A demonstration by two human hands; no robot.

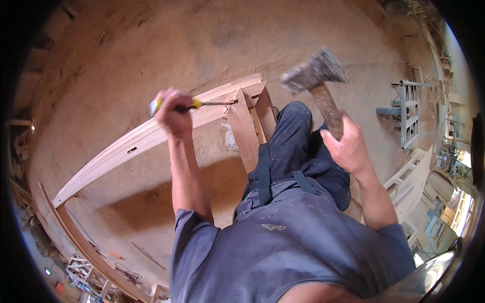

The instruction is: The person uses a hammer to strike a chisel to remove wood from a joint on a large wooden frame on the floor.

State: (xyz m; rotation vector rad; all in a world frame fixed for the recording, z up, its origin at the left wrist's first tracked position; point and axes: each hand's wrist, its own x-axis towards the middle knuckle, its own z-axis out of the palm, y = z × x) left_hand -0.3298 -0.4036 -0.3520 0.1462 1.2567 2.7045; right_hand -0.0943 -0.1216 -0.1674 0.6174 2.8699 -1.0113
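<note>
**Chisel and hatchet at a long timber beam, workshop floor**

Chisel [194, 105]: yellow-handled, dark shank, lying roughly level, its tip set against the joint where the beam meets an upright block. Held by the left hand [174, 113], fingers wrapped fully around the handle in a closed fist.

Hatchet [316, 76]: grey, worn metal head on a mottled wooden handle, raised in the air above and to the right of the joint, head blurred. Held by the right hand [348, 146], closed tight around the lower handle.

Beam [126, 146]: pale, planed wood, long and narrow, running from the lower left up to the centre; a small dark slot is cut into its upper face. It sits raised above the ground and casts a shadow below.

Upright block [245, 129]: reddish-brown timber pieces fixed crosswise at the beam's far end, just beside the person's dark trouser leg [293, 141].

Floor [202, 40]: bare packed earth, tan and dusty, uneven in tone.

Room: a metal frame rack [406, 113] stands at the right; pale wooden frames [411, 182] lean near it; stacked timber and scraps [91, 270] line the lower left edge.
</note>
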